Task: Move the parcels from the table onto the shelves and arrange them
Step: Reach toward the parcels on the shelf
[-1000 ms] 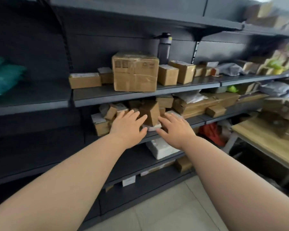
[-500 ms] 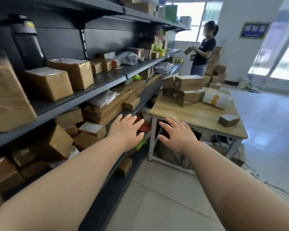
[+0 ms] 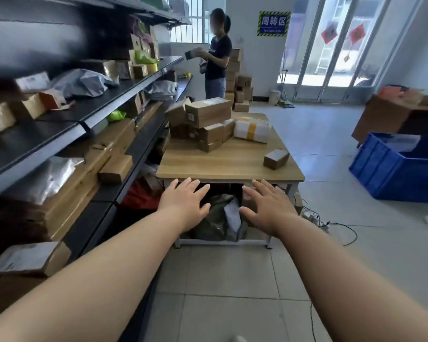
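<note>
Two hands up front: one left hand (image 3: pixel 183 206), one right hand (image 3: pixel 267 208). One table (image 3: pixel 223 166). One heap of brown boxes (image 3: pixel 208 112) on it, six by the look of it, though overlapping edges make that hard to call. One white parcel (image 3: pixel 252 130). One small brown box (image 3: pixel 276 158) off alone. One blue crate (image 3: pixel 391 174). One person (image 3: pixel 218 58) standing at the back. One sign (image 3: pixel 273 23), two red ornaments (image 3: pixel 329 33) on the glass
</note>
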